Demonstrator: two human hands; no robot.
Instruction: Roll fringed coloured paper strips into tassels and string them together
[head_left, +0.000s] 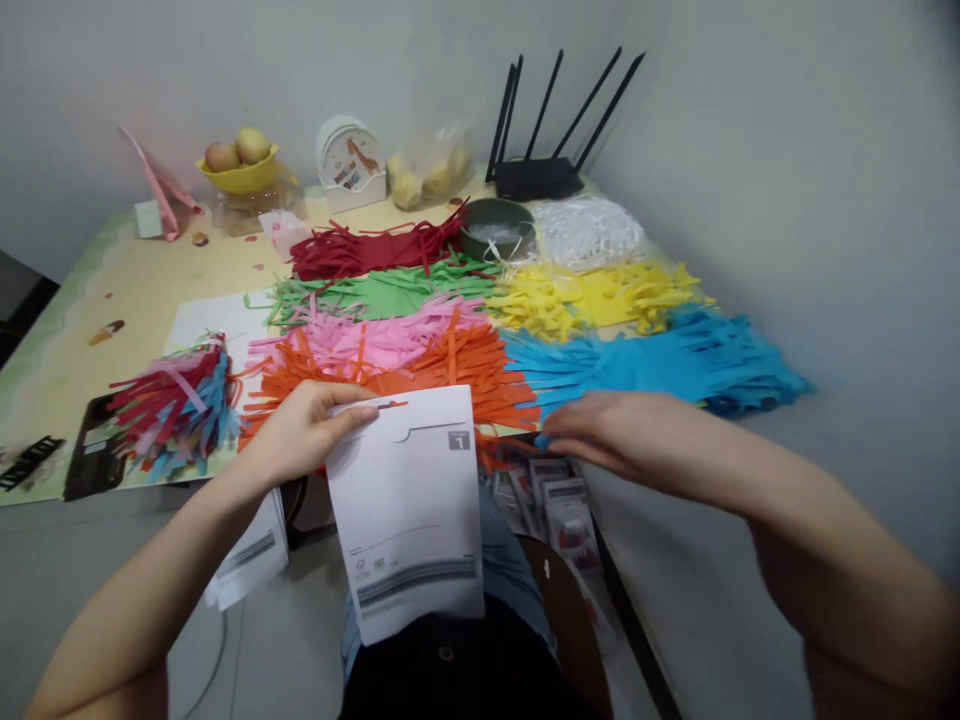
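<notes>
My left hand point(311, 430) grips the top left corner of a white printed card packet point(409, 520) between thumb and fingers. The packet is upright in front of my lap, with a hang slot near its top and a small "1" label at the upper right. My right hand point(619, 435) is at the near edge of the blue fringed tissue paper point(645, 362), its fingers pinched on a blue strand. Behind the packet lies orange fringed paper point(390, 382), with pink fringed paper point(360, 342) just beyond it.
Green point(390, 295), red point(375, 252) and yellow point(600, 297) fringed bundles lie farther back. A mixed-colour tassel bunch point(180, 410) rests beside a phone point(94, 450). A dark green bowl point(496, 230), white strands point(589, 232) and a router point(536, 178) stand behind. Packaged items point(566, 515) sit below the table edge.
</notes>
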